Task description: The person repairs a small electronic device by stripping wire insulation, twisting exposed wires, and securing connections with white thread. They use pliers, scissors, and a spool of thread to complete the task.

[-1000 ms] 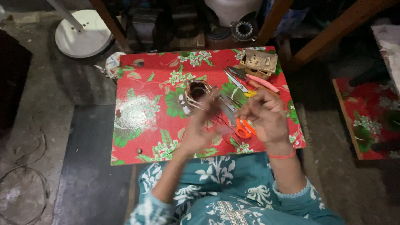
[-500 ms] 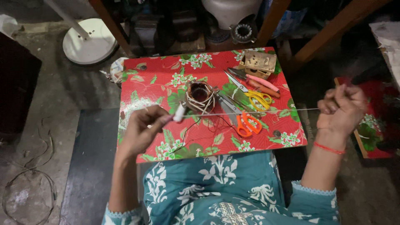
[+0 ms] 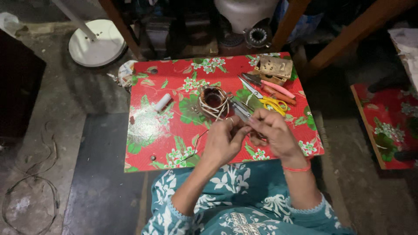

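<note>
Left hand [image 3: 223,141] and right hand [image 3: 274,135] meet above the near middle of the table [image 3: 148,130], fingertips touching. Both hands are closed in a pinch at the point of contact. What they pinch is too small to identify; a thin dark wire [image 3: 196,146] runs down and to the left from under the left hand across the tablecloth, and it appears to lead into the grip. The right wrist carries a red band [image 3: 297,168].

Just beyond the hands lies a wound coil [image 3: 214,101], a round brown core wrapped with pale strands, resting flat on the cloth. A metal tool with grey handles [image 3: 241,109] lies between the coil and the hands, close to the left fingertips.

To the right of the coil:
- yellow-handled scissors [image 3: 275,104], lying flat;
- pliers with pink grips [image 3: 274,89], lying diagonally just behind the scissors;
- a tan perforated block [image 3: 274,68] at the far right corner.

To the left of the coil, well apart from the hands, a small white cylinder [image 3: 163,102] lies on its side.

The table is covered in red cloth with a green and white flower print. The person wears a teal garment with white floral print [image 3: 235,200]. On the floor beyond the far left corner stands a white round base [image 3: 96,42] with a slanted pole.
</note>
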